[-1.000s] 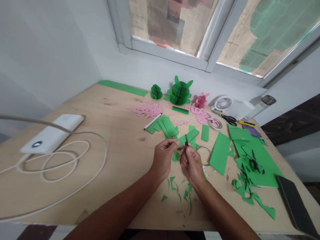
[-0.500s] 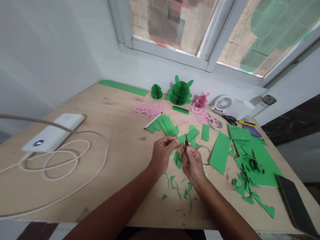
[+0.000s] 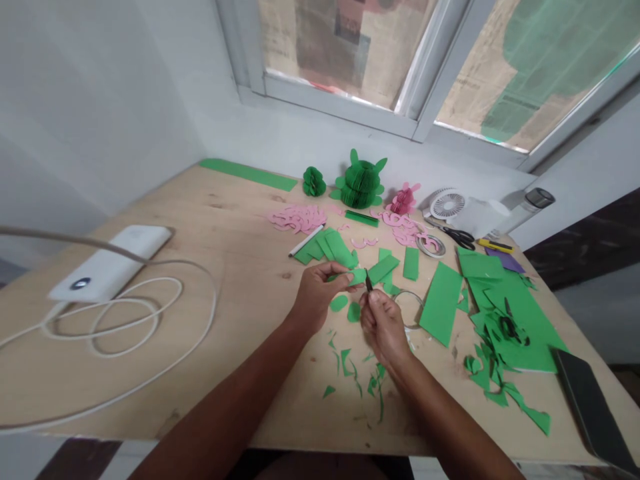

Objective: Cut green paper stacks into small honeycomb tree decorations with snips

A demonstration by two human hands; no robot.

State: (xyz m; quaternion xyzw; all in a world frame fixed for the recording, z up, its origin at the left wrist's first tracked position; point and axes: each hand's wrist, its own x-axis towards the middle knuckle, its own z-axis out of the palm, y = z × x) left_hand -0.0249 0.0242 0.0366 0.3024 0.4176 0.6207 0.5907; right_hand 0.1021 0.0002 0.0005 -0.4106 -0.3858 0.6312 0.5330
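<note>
My left hand [image 3: 320,291] pinches a small piece of green paper [image 3: 358,275] between thumb and fingers. Closed round a pair of small dark scissors [image 3: 369,283], my right hand [image 3: 384,325] holds the blades at the paper's right edge; its fingers hide the handles. Just below the hands lie two rounded green cutouts [image 3: 339,303] on the wooden table [image 3: 240,267]. Thin green scraps [image 3: 346,362] are scattered nearer the front edge. Beyond the hands are green paper strips [image 3: 384,269] and a stack of green pieces [image 3: 340,248] with a white pen [image 3: 306,241].
A white power bank [image 3: 113,263] with a looped cable [image 3: 213,313] occupies the left. Paper honeycomb figures [image 3: 361,185], pink scraps [image 3: 297,219] and a small fan [image 3: 447,205] stand or lie at the back. Green sheets [image 3: 537,327], black scissors [image 3: 509,325] and a dark phone [image 3: 590,407] lie right.
My left hand has shifted slightly left with the green paper, which now looks shorter and rounder. The scissors have moved a little left and down. A rounded cutout below the left hand now shows fully.
</note>
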